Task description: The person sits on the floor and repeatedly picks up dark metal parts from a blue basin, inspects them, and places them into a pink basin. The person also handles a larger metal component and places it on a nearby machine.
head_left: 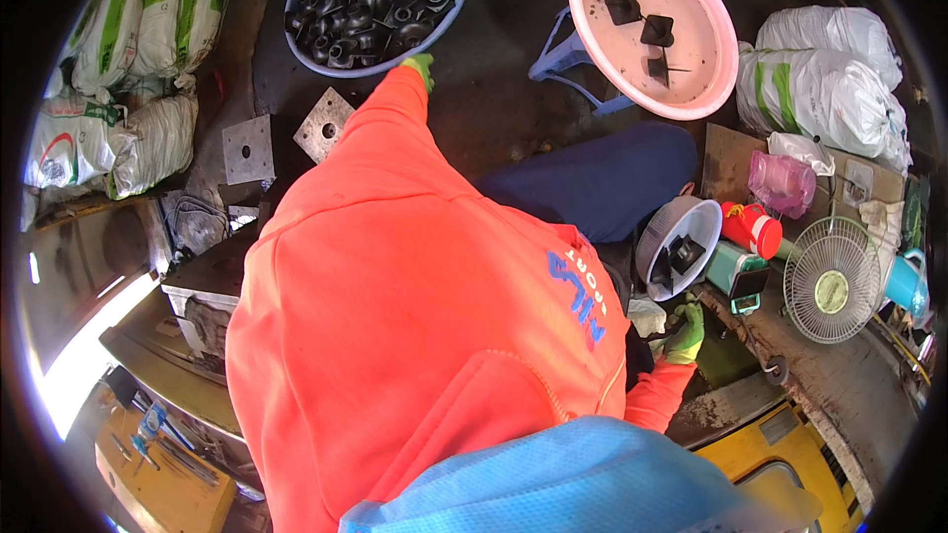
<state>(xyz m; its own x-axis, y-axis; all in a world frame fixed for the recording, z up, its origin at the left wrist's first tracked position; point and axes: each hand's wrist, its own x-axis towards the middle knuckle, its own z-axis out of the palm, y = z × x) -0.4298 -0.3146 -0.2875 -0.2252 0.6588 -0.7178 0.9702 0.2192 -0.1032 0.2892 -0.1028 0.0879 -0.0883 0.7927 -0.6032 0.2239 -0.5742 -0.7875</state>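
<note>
Head view: shiny black square-flanged parts (370, 2)

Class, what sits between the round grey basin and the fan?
In the head view, a green box and a red container sit between the grey basin and fan.

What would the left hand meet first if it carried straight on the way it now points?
Most likely the rim of the blue basin full of black parts. The left hand appears right beside that rim; depth is unclear, so it may already be touching.
</note>
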